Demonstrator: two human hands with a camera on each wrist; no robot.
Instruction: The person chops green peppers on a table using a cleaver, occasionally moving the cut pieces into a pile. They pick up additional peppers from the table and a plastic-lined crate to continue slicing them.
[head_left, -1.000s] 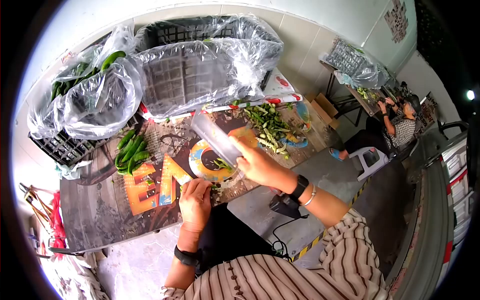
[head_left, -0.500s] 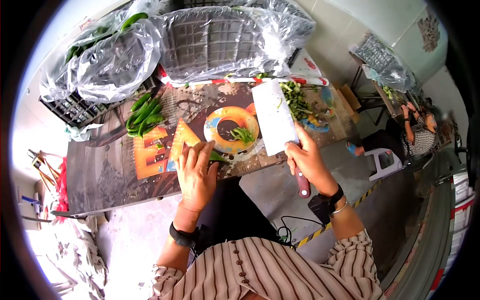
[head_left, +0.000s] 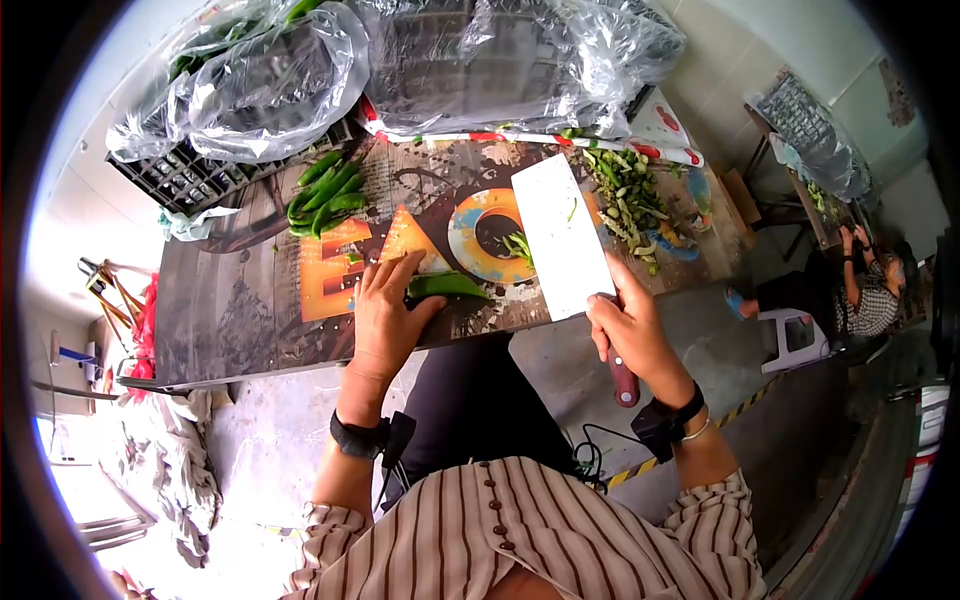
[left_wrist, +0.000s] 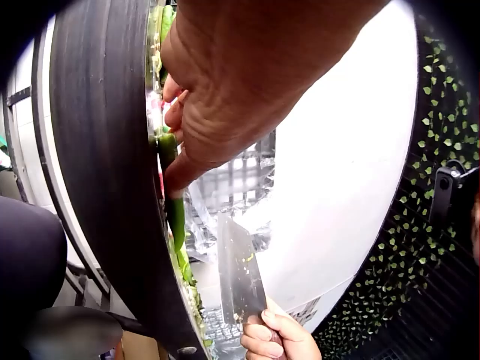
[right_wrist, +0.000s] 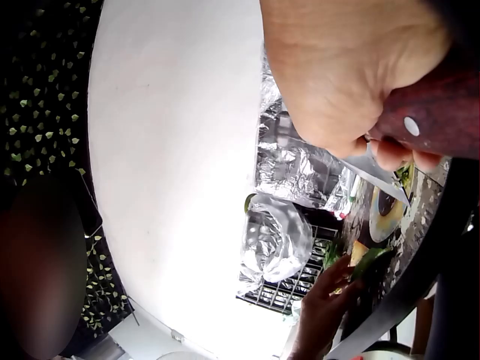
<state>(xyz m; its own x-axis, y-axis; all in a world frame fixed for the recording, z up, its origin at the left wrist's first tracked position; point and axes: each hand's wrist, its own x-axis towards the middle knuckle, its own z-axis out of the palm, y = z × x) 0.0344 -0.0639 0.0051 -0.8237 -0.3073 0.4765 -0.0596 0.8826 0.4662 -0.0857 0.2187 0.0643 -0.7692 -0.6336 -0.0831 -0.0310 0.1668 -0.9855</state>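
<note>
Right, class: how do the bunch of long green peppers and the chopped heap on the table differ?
The green peppers are long; the chopped heap is small pieces. The green peppers look fairly evenly green; the chopped heap mixes green with pale bits. In the head view, the green peppers lie left of the cleaver, the chopped heap right. Both rest on the table.

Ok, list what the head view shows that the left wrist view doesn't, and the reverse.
Head only: the striped shirt and the orange letters on the tabletop.

Left wrist only: a dark surface dotted with green leaves.

Both: the left hand at a green pepper, and the right hand gripping a cleaver.
</note>
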